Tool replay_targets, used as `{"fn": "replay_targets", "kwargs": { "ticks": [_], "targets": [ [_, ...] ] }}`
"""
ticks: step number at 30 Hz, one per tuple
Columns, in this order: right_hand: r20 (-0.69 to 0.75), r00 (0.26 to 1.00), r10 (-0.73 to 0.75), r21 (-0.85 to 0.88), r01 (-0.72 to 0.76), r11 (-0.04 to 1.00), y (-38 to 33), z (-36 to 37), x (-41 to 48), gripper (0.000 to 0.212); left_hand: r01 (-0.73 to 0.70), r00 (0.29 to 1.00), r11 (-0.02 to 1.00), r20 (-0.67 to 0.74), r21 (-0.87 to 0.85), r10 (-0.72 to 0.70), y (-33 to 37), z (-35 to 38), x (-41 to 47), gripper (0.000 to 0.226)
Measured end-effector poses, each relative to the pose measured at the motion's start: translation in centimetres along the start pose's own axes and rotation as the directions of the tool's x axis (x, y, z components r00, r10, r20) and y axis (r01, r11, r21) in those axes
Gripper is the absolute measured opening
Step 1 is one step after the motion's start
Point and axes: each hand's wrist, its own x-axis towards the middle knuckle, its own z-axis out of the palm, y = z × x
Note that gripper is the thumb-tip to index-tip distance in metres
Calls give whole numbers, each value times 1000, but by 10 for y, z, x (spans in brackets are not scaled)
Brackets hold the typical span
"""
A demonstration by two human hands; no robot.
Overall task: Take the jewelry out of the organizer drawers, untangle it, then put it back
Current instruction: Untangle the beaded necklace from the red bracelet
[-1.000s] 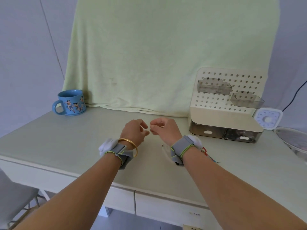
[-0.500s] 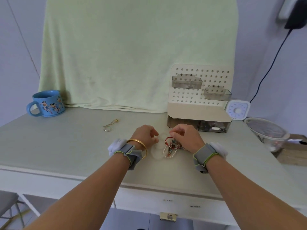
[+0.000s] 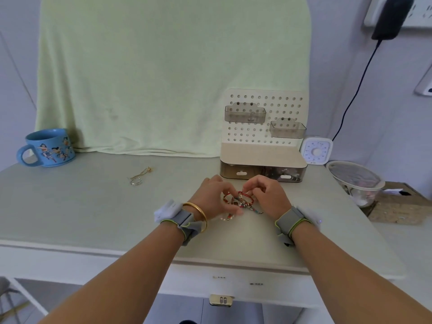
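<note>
A tangle of red cord bracelets and beaded strands (image 3: 238, 201) lies on the pale green desk (image 3: 93, 206) just in front of me. My left hand (image 3: 211, 198) and my right hand (image 3: 268, 195) are on either side of it, fingertips pinching the red loops. The cream pegboard organizer (image 3: 263, 148) stands behind, with two smoky drawers at its base; both look pushed in, and the right drawer (image 3: 284, 175) holds more jewelry. A thin gold chain with a ring (image 3: 140, 176) lies apart to the left.
A blue cartoon mug (image 3: 50, 147) stands at the back left. A white timer (image 3: 316, 150), a covered clear bowl (image 3: 355, 183) and a woven box (image 3: 397, 206) crowd the right side. A green towel (image 3: 173, 73) hangs behind.
The view has shifted, bringing the gold chain into sight. My hands have come down onto the bracelet tangle on the desk, and both now pinch its red loops.
</note>
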Motion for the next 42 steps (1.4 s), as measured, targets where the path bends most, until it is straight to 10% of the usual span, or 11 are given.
{"fn": "replay_targets", "kwargs": {
  "ticks": [17, 29, 37, 42],
  "targets": [
    [5, 997, -72, -89, 72, 993, 0, 6, -4, 6, 158, 967, 976, -174, -152, -184, -2, 13, 12, 15],
    [64, 988, -139, -194, 148, 970, 2, 11, -6, 29, 198, 957, 952, -164, -233, -239, -1, 14, 17, 12],
    [4, 992, -124, -158, 123, 980, 2, 9, -4, 13, 108, 951, 986, -303, 125, -66, 20, 12, 8, 22],
    [-15, 993, -116, -136, 113, 984, 1, 8, -4, 16, 117, 993, 896, -54, 429, -103, 31, 14, 8, 37]
  ]
}}
